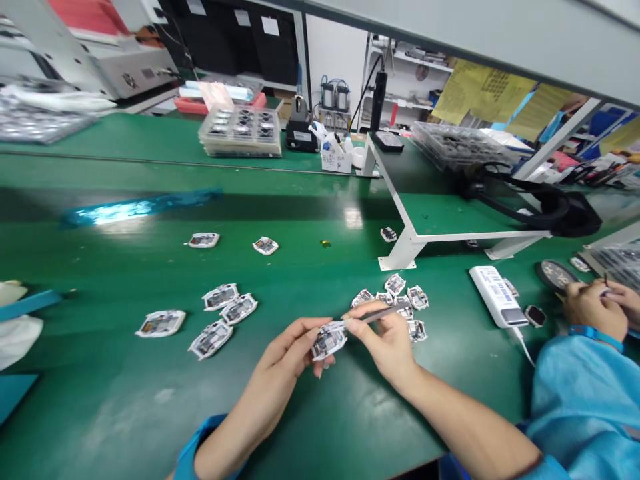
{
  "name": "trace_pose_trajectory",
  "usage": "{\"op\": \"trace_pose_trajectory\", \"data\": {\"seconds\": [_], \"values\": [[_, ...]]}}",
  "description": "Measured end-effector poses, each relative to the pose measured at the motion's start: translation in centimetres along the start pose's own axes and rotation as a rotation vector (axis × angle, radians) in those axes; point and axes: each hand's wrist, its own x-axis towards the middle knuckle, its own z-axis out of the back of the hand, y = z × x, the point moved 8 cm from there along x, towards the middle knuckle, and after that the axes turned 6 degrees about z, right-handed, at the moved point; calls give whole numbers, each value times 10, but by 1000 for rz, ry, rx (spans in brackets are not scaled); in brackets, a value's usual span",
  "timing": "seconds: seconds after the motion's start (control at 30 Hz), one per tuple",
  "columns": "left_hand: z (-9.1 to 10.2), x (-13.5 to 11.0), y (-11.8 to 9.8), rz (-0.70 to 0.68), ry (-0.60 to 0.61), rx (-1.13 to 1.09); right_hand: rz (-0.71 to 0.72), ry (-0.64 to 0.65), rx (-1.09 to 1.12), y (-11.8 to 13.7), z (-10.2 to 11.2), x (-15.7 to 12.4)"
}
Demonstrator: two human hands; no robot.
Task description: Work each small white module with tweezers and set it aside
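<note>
Pinching a white case [329,342] above the green worktop [300,283], the left hand [294,350] has its grip closed; the right hand [387,340] is closed on a thin grey tool [395,309] at the case's edge. More cases [239,309] lie both sides; farther off, a riser [450,223], then stacked trays [243,148].

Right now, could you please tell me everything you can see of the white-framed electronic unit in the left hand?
The white-framed electronic unit is small and roughly oblong; its rim looks like plastic. The open face, tilted toward the camera, shows grey and dark parts too small to identify. The left hand holds it above the green workbench, gripping its left side. The right hand holds a grey tweezer-like tool at its upper right edge; whether either touches it is unclear.
</note>
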Motion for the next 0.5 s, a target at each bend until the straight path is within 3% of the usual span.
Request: {"op": "trace_pose_trajectory", "data": {"seconds": [0.17, 0.5], "values": [[2, 3, 5, -75, 20, 54, -20, 15, 41, -2, -5, -2], [-5, -2, -2, -56, 13, 102, -35, 11, 27, -4, -5, -4]]}}
